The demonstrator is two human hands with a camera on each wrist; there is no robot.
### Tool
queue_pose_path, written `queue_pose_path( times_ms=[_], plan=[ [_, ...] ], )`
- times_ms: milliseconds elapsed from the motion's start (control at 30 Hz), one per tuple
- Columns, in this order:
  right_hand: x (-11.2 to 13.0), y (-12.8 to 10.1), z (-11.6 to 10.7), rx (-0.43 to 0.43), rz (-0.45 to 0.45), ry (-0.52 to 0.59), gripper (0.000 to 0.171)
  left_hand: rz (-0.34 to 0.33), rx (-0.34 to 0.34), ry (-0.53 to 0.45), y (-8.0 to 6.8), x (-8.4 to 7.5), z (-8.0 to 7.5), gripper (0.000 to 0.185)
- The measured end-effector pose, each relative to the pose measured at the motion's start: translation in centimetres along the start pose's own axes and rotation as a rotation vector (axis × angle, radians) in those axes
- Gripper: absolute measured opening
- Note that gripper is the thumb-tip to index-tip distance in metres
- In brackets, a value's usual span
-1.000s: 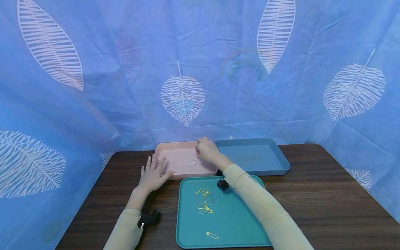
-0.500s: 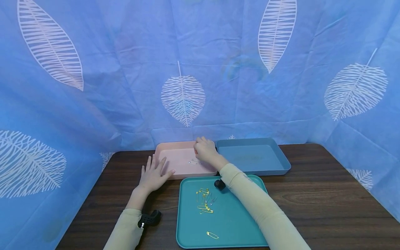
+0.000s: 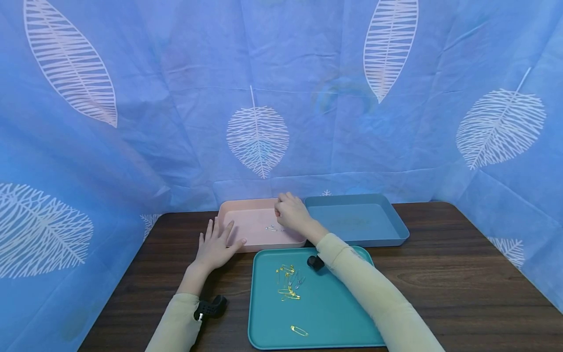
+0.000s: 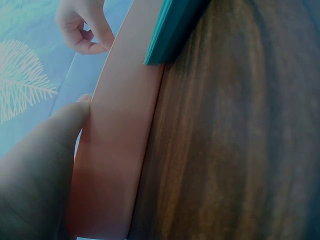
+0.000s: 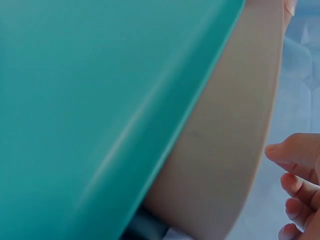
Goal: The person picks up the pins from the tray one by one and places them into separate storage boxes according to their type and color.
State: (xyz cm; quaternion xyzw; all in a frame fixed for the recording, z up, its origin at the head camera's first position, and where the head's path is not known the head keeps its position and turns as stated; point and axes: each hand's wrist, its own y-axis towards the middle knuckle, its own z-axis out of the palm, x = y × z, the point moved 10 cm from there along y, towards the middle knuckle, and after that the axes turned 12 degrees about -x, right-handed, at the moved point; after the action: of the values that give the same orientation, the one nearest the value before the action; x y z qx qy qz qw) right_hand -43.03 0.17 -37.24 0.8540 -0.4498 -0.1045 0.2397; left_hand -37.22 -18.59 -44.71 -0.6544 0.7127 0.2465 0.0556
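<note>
My left hand (image 3: 215, 247) lies with fingers spread over the near left corner of the pink tray (image 3: 239, 225), its thumb at the tray's front rim. In the left wrist view that thumb (image 4: 75, 117) reaches along the pink wall. Over the right part of the same tray hovers my right hand (image 3: 292, 212), fingers curled and bent down. Small silver safety pins (image 3: 271, 228) lie just left of it. In the right wrist view the thumb and fingers (image 5: 297, 147) are bent close together past the rim; I cannot tell whether a pin is between them.
A teal tray (image 3: 334, 313) stands in front, holding a cluster of gold and silver safety pins (image 3: 288, 293) and one gold safety pin (image 3: 299, 331) nearer me. A blue tray (image 3: 352, 215) sits right of the pink one. Patterned blue cloth (image 3: 308, 146) hangs behind the table.
My right hand shifts slightly left, then back right, within the pink tray. The silver pins beside it lie a little differently. My left hand stays where it was.
</note>
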Motion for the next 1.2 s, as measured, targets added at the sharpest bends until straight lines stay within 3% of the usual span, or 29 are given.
queue_pose_path(
  times_ms=[567,833,1200],
  plan=[
    [-0.8,-2.6,-4.3,-0.125,0.0,0.11,0.016,0.001,-0.003,0.006,0.1,0.0,-0.1,0.084],
    [-1.7,-4.5,-5.4,-0.128,0.028,0.118,0.017,0.001,-0.002,0.007,0.0,-0.2,-0.1,0.084],
    [-1.5,-7.0,-6.8,-0.179,-0.039,0.116,0.021,0.006,-0.011,0.013,0.0,-0.2,-0.2,0.084]
  ],
)
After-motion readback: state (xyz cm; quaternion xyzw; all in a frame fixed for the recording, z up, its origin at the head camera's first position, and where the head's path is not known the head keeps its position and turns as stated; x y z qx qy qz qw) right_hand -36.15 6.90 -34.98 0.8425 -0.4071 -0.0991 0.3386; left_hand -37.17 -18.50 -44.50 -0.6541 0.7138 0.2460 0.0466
